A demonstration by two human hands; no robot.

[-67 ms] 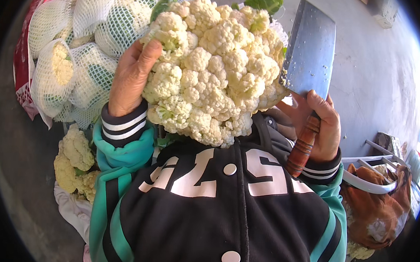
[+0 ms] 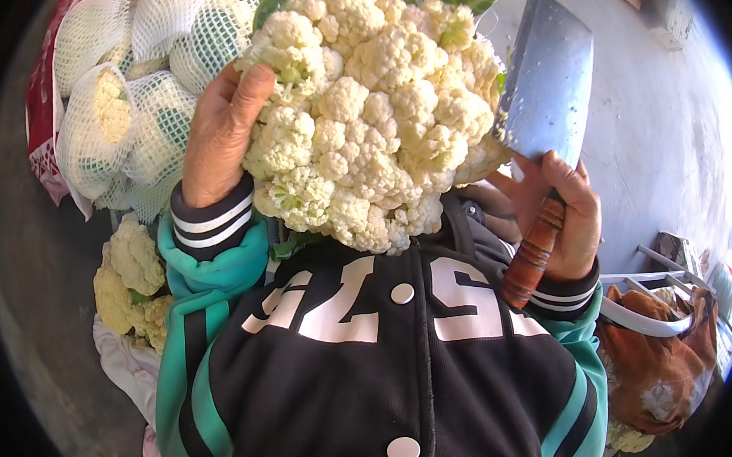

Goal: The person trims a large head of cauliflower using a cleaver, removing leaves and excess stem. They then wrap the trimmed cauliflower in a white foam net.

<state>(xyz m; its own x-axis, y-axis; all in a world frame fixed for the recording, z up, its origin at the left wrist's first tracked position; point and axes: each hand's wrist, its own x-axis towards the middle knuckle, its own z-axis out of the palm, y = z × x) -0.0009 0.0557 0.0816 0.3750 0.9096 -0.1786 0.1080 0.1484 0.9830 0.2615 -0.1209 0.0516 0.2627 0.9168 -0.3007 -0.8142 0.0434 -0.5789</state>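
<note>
A large cream-white cauliflower [image 2: 372, 121] is held up in front of my chest, its florets facing me and green leaves showing at its far edge. My left hand [image 2: 226, 138] grips its left side, thumb on the florets and the other fingers hidden behind. In my right hand [image 2: 569, 214] is a cleaver [image 2: 548, 72], blade pointing away from me and its turned brown wooden handle slanting toward my chest. My right thumb lies where handle and blade meet. The blade is beside the cauliflower's right edge, with small crumbs on it; whether they touch I cannot tell.
Several cauliflowers in white net sleeves [image 2: 131, 125] fill a red-edged bag at the far left. Bare cauliflowers [image 2: 132, 266] lie below them, beside a pale cloth [image 2: 123, 365]. At the right, a brown cloth [image 2: 657, 360] hangs by a light metal frame [image 2: 643, 313].
The cauliflower and my left hand have shifted slightly left and away from me. The cleaver and my right hand have moved a little to the right.
</note>
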